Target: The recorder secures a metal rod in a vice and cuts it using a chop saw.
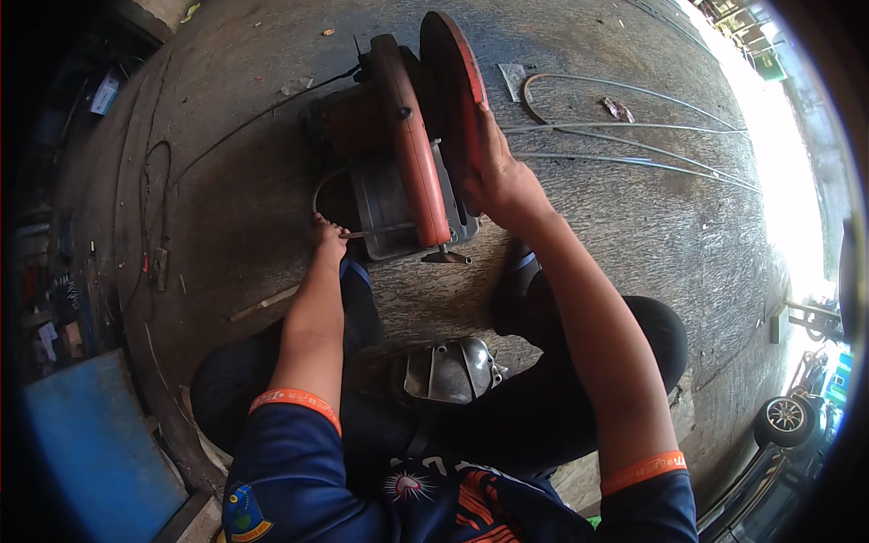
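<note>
A red chop saw [421, 172] stands on the floor in front of me, its grey metal base [380, 195] toward the left. My right hand [502, 185] is closed at the right edge of the saw's round red blade guard [469, 100]; some of its fingers are hidden. By the near left corner of the base, my left hand [330, 237] is closed around a thin bent metal rod [367, 233], whose short end points toward the base. Under the saw's red arm, a small clamp handle [446, 257] sticks out at the front.
A silvery metal casing [448, 371] lies between my legs. Long bent steel rods [634, 147] stretch right from the saw. A dark power cord [253, 118] runs left. At lower left is a blue panel [104, 443]; a parked vehicle [783, 421] stands at far right.
</note>
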Demonstrator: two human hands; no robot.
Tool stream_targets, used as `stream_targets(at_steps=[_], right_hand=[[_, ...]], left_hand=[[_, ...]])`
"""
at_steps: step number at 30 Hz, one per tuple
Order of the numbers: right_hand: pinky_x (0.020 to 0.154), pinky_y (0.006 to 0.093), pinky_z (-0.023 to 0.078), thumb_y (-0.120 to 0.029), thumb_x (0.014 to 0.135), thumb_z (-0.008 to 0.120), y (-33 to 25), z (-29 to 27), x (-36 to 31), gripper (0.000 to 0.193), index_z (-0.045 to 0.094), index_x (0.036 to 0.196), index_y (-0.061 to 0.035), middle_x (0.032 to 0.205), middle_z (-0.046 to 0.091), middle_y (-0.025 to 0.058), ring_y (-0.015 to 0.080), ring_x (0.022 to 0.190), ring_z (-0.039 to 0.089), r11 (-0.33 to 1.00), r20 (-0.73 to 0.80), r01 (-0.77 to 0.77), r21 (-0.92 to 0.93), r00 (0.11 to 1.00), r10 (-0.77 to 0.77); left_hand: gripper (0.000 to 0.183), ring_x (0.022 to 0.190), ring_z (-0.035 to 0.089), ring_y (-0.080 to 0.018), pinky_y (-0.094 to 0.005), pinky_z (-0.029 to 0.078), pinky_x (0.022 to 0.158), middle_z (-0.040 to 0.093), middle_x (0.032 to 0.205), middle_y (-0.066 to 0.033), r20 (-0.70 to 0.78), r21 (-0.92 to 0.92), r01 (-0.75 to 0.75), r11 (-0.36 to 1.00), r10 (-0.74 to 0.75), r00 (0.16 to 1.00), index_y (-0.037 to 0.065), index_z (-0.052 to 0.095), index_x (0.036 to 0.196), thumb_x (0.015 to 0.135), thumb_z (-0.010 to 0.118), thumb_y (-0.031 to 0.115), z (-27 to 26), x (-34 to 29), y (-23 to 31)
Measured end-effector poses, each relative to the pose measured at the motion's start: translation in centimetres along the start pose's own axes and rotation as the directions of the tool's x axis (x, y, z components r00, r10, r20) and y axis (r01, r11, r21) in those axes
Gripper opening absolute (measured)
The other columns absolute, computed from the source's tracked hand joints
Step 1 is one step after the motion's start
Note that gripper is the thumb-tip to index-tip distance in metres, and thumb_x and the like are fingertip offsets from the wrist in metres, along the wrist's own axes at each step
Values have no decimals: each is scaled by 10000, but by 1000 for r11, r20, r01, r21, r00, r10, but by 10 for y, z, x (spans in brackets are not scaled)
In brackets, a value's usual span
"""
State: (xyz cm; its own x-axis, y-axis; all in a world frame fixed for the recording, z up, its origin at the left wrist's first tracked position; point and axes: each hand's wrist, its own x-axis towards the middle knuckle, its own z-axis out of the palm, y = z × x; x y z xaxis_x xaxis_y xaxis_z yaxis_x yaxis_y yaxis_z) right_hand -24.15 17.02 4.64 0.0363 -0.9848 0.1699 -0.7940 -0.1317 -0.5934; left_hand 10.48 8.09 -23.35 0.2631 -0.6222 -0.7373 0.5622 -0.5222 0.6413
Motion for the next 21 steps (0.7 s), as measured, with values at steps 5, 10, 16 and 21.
stream_targets(at_steps=[5, 10, 16, 21], right_hand=[[726, 524, 509, -147, 775, 553, 0, 1, -1, 889, -7, 1461, -68, 1396, 304, 313, 502, 863, 585, 1000, -15, 10, -12, 1000, -10], [669, 536, 515, -115, 768, 532, 4, 5, 2, 842, 55, 1460, -68, 1378, 325, 322, 505, 792, 594, 998, -97, 55, 40, 994, -51], [686, 527, 516, -103, 761, 529, 2, 8, -1, 851, 49, 1463, -77, 1389, 305, 323, 508, 819, 588, 997, -98, 26, 77, 995, -18], [704, 522, 515, -98, 758, 529, -2, 6, 1, 866, 34, 1468, -89, 1403, 289, 316, 512, 835, 584, 996, -103, 26, 83, 995, -17]], left_hand=[[193, 536, 401, -139, -293, 407, 504, 429, 696, -3, -150, 157, 21, 987, 3, 989, 230, 509, 1092, 990, 405, 357, 15, -7, 12], [188, 528, 394, -141, -273, 403, 487, 450, 737, -21, -170, 203, -23, 979, 59, 984, 243, 488, 1153, 1000, 392, 296, 8, -7, 5], [237, 519, 405, -144, -272, 404, 474, 448, 708, -25, -207, 234, -79, 969, 129, 970, 224, 487, 1165, 989, 416, 366, 13, -15, 2], [281, 551, 417, -139, -258, 394, 482, 457, 732, -29, -178, 236, -22, 971, 65, 982, 202, 489, 1131, 984, 390, 420, 23, -22, 1]])
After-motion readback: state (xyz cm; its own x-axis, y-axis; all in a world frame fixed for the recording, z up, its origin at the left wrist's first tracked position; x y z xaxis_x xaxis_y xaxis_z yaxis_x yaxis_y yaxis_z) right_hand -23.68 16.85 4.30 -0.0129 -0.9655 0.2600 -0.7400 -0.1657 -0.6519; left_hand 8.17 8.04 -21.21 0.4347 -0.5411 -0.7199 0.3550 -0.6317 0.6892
